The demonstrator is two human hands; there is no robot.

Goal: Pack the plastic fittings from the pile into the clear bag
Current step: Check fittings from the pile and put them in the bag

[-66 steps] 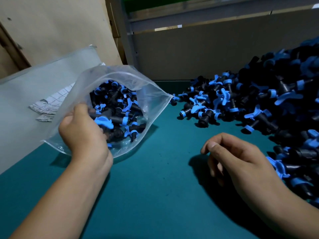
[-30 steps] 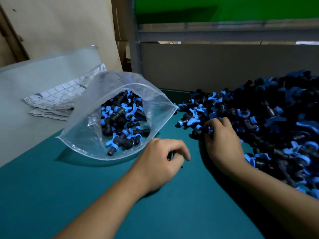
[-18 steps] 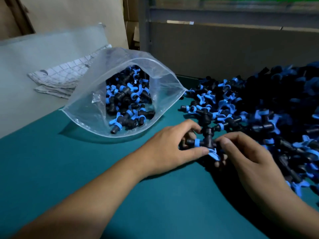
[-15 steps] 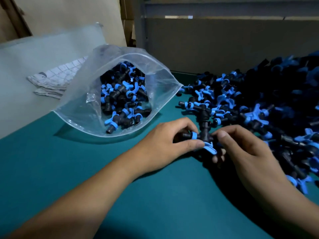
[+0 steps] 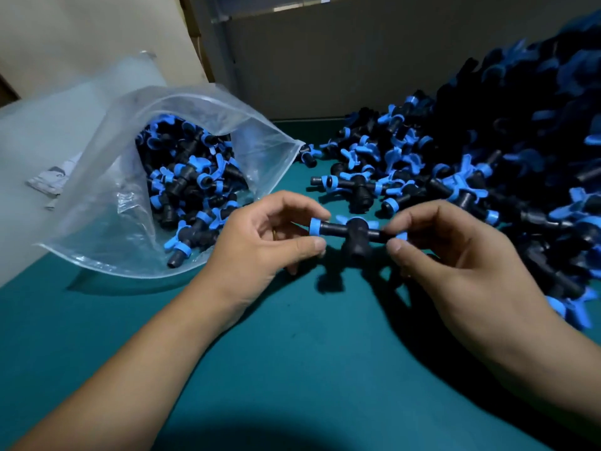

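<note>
Hands point(image 5: 354, 242) hide fitting's point(image 5: 356, 232) ends; pile point(image 5: 487, 177) cropped.

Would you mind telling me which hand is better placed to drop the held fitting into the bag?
Probably the left hand: it pinches one end of the fitting and lies beside the clear bag's open mouth, while the right hand sits by the pile.

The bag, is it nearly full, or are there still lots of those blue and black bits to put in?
Not nearly. The clear bag already holds a good heap of fittings. Right now the left hand and right hand pinch the ends of one fitting above the green table. A much bigger pile still waits on the right.
</note>
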